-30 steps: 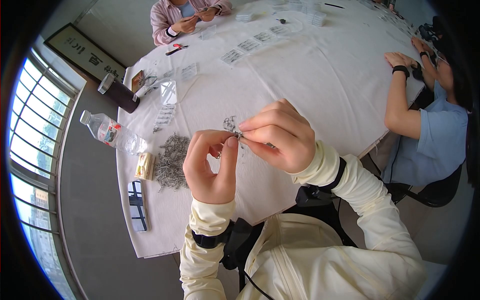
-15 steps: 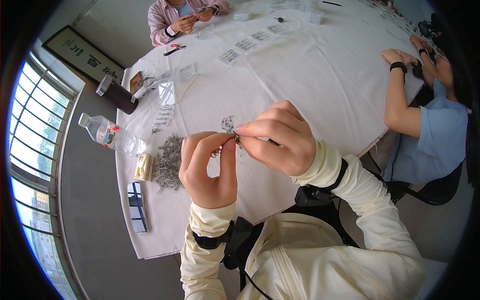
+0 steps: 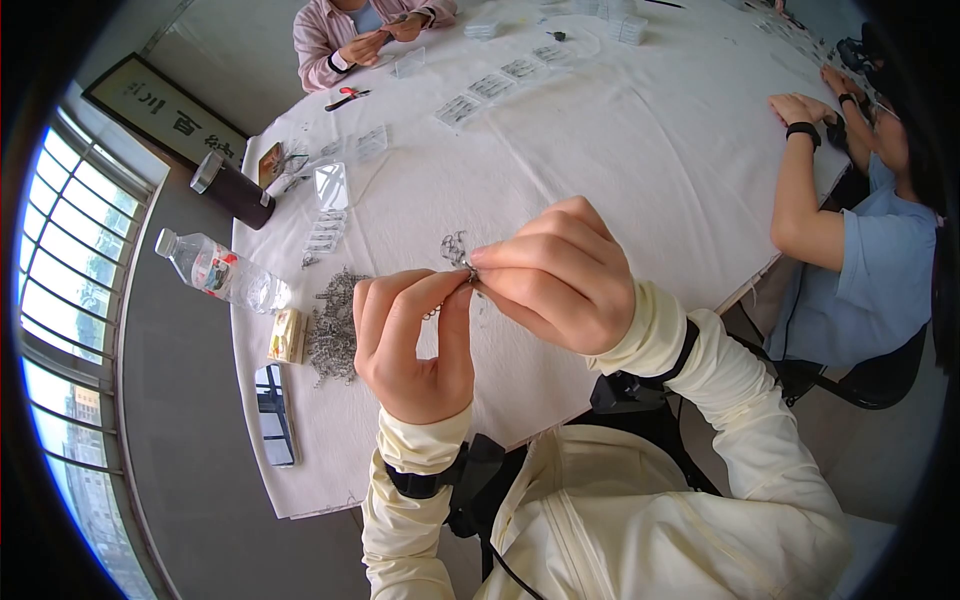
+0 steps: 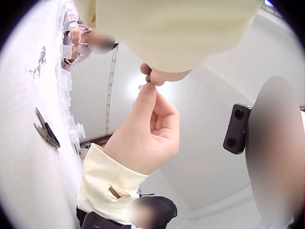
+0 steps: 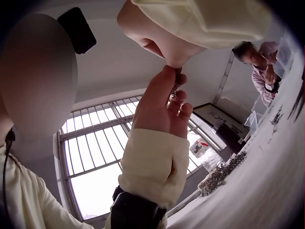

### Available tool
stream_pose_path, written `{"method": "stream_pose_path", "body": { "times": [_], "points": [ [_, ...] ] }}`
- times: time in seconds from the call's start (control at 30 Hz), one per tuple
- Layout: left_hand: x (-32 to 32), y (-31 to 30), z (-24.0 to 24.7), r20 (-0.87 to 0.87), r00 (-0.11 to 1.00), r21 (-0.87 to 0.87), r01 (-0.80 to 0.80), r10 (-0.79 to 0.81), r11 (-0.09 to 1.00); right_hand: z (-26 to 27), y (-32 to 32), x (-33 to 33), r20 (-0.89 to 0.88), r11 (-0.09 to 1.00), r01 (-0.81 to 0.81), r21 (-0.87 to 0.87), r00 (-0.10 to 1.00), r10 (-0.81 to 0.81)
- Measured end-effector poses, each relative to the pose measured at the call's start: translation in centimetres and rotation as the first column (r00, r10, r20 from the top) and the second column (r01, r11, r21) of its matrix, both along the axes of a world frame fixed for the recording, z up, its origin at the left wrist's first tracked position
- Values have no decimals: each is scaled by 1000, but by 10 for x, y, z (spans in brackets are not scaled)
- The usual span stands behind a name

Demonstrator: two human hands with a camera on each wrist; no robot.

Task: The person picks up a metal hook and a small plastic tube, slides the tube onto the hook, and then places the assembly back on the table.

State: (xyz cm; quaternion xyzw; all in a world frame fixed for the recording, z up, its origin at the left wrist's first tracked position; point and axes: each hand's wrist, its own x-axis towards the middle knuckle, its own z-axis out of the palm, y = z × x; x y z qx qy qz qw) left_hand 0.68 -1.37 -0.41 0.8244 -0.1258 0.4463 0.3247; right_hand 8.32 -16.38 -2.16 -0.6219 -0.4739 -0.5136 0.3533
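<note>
In the head view both hands meet at the fingertips over the table. The left hand (image 3: 415,345) pinches a small metal piece (image 3: 471,271) between thumb and forefinger. From the other side the right hand (image 3: 565,275) pinches at the same piece, which the fingertips mostly hide. Several little metal rings (image 5: 174,92) show among the left hand's fingers in the right wrist view. A small cluster of wire pieces (image 3: 453,246) lies just beyond the fingertips, and a large pile of similar grey metal pieces (image 3: 333,325) lies left of the left hand.
A water bottle (image 3: 225,272), dark flask (image 3: 235,190), tissue pack (image 3: 288,336) and phone (image 3: 276,415) line the table's left side. Clear trays (image 3: 490,87) and red-black pliers (image 3: 347,98) lie farther back. Black snips (image 4: 46,131) show in the left wrist view. Other people sit around.
The left hand has shifted slightly left and its fingers have tilted a little. Both hands stay together at the small piece. The rest of the table looks the same.
</note>
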Motion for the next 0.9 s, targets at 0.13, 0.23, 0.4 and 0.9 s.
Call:
{"method": "stream_pose_path", "body": {
  "times": [0.13, 0.23, 0.4, 0.9],
  "points": [
    [1, 1, -1, 10, 1000, 3, 11, -11, 1000, 1, 0, 0, -4, 1000, 13, 11, 1000, -13],
    [1, 0, -1, 10, 1000, 1, 15, -15, 1000, 0, 1, 1, -7, 1000, 8, 17, 1000, -8],
    [1, 1, -2, -4, 1000, -15, 29, -30, 999, 1, -1, 0, -15, 1000, 0, 15, 1000, 0],
    [4, 4, -1, 81, 997, 122, -17, 7, 992, 1, -2, 1, -31, 1000, 21, -9, 999, -21]
  ]
}}
